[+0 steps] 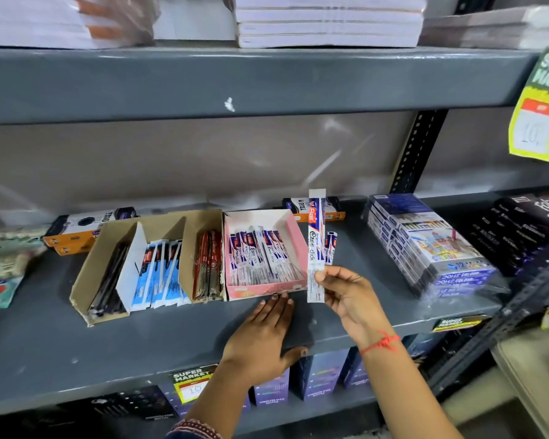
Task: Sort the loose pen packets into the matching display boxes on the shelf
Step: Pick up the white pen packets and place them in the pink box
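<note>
My right hand (346,293) pinches the lower end of a white and blue Flair pen packet (316,236), held upright just right of the pink display box (267,288). That box holds several matching white and blue packets. A few more of the same packets (331,245) lie loose on the shelf behind the held one. My left hand (263,337) rests flat on the grey shelf (45,343), fingertips against the pink box's front. To the left stands a brown cardboard box (80,280) with dividers, holding black packets, light blue packets (162,277) and red packets (208,264).
Orange and black boxes (76,229) lie behind the cardboard box. Stacked colour pencil packs (425,242) in plastic wrap sit right of the pink box, dark packs beyond them. A yellow price sign (542,122) hangs at right. Notebooks are piled on the shelf above.
</note>
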`<state>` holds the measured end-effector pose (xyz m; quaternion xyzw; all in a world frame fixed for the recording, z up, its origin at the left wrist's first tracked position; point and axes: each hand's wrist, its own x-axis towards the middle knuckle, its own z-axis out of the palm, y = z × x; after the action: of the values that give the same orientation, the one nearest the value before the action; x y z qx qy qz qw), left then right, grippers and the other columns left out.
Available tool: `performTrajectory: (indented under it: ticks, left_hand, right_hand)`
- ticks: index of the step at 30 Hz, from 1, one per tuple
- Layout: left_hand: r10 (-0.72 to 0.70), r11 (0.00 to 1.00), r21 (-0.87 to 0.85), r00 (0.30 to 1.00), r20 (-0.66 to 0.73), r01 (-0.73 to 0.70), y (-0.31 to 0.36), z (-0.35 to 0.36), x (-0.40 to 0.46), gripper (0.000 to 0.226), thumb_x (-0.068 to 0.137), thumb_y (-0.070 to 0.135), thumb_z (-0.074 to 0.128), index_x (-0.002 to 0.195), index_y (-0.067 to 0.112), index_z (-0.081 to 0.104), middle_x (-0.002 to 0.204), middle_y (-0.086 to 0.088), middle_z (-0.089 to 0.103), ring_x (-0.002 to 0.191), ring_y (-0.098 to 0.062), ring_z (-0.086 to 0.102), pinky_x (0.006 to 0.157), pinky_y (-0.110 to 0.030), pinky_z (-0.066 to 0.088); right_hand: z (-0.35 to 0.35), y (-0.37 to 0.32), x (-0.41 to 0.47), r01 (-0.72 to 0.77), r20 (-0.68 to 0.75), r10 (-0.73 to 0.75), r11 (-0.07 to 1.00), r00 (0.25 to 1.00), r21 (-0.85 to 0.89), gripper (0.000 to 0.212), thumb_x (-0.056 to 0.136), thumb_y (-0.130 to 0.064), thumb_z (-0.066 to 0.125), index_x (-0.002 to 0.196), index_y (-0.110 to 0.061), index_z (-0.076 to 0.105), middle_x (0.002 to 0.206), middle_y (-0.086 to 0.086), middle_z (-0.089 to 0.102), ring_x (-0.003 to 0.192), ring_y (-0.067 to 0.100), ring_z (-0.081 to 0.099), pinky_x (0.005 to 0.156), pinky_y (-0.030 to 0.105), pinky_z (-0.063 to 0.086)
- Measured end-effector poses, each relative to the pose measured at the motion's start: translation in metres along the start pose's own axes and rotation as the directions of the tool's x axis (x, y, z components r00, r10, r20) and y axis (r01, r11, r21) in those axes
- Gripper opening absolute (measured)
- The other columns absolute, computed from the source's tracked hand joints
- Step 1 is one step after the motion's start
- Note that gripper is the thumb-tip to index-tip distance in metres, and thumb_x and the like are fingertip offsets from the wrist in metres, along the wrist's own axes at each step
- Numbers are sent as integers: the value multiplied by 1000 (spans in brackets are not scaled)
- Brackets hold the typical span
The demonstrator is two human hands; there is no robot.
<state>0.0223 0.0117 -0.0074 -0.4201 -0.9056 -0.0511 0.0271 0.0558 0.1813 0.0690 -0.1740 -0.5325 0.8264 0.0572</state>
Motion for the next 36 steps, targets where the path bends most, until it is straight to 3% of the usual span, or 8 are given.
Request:
performTrajectory:
  ticks: [9,15,19,23,25,28,34,36]
  left_hand:
    - [1,1000,-16,1000,-10,-2,-1,1,-1,83,85,68,18,142,13,-4,155,-8,2,140,-18,-5,103,-25,-19]
    - [12,999,-35,1000,-21,-13,0,0,-1,84,83,68,16,142,11,-2,155,-11,2,141,-21,-4,101,-23,-24]
    - [0,998,-66,1000,-11,-1,1,-4,-2,82,85,64,25,142,12,-3,155,-9,-1,140,-19,-7,101,-26,-26]
    - [-32,997,-73,999,38,35,3,-10,-1,81,85,62,25,142,10,0,154,-10,0,141,-21,-5,103,-34,-25]
    - [-18,999,-37,999,28,19,3,-10,-2,80,83,63,26,140,7,20,150,-13,24,138,-25,18,111,-42,1]
    - [-68,996,63,997,23,67,6,-11,-3,76,78,68,32,127,12,48,132,-4,54,123,-16,46,102,-31,36]
    - [-14,999,-51,1000,-5,13,3,-8,-1,80,86,61,31,142,10,6,154,-11,11,141,-23,4,108,-38,-17]
    - [-9,997,-82,1000,0,9,3,-5,-2,81,87,62,31,142,12,0,155,-9,3,141,-20,-4,103,-31,-25]
  right_hand:
    - [9,-5,9,17,-8,-18,998,1000,-63,26,83,7,58,67,-11,67,50,-6,71,45,4,64,42,11,49]
    - [40,-22,40,40,-46,-62,922,997,-385,14,82,11,58,92,8,68,77,14,63,67,21,51,58,28,48]
    - [57,-20,72,73,-28,-180,527,983,-847,33,80,10,50,107,2,67,97,21,67,90,32,64,88,41,52]
    - [71,-13,81,9,-14,-140,158,990,-987,31,83,4,40,108,3,59,111,25,62,102,43,61,86,41,51]
    - [74,-6,82,-13,-26,-123,106,992,-994,32,87,2,38,113,3,56,115,24,61,104,42,61,88,43,51]
    - [72,0,83,-4,-12,-160,53,987,-999,34,88,4,37,116,3,54,113,25,63,102,42,62,87,44,51]
    - [50,-21,78,15,-26,-408,98,913,-995,16,76,8,44,74,5,59,93,30,67,71,38,56,60,32,39]
    - [33,-23,76,-27,-96,-450,157,888,-987,14,79,6,44,81,4,58,99,30,66,81,42,59,65,36,43]
